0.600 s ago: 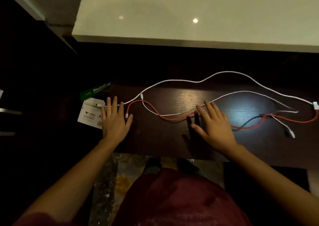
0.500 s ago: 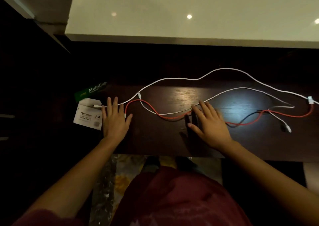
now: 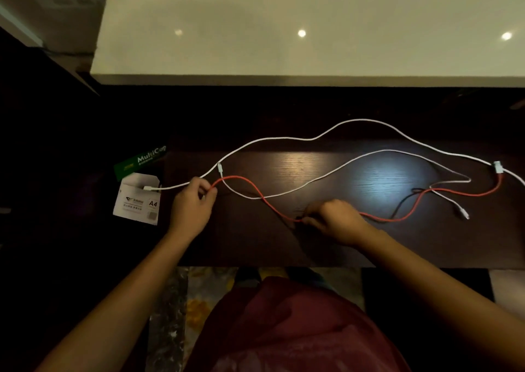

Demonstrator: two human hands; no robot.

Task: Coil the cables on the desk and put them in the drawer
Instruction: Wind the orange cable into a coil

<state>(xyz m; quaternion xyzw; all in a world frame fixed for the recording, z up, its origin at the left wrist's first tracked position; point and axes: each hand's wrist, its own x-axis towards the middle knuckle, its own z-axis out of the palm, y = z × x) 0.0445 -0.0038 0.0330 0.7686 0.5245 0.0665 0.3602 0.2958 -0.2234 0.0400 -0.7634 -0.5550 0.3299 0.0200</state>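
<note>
Left hand point(image 3: 191, 204) pinches the red cable point(image 3: 257, 192) at its end; right hand point(image 3: 335, 218) is closed on its middle, low over the dark bench point(image 3: 284, 246).

Dim scene, glare patch on dark desk point(image 3: 383, 172), murky edges, wide-angle bending

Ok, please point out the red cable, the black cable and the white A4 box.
red cable point(image 3: 250, 188), head view, on its curve between the two hands.
black cable point(image 3: 404, 202), head view, on its bare stretch at right.
white A4 box point(image 3: 136, 204), head view, on its printed face.
</note>
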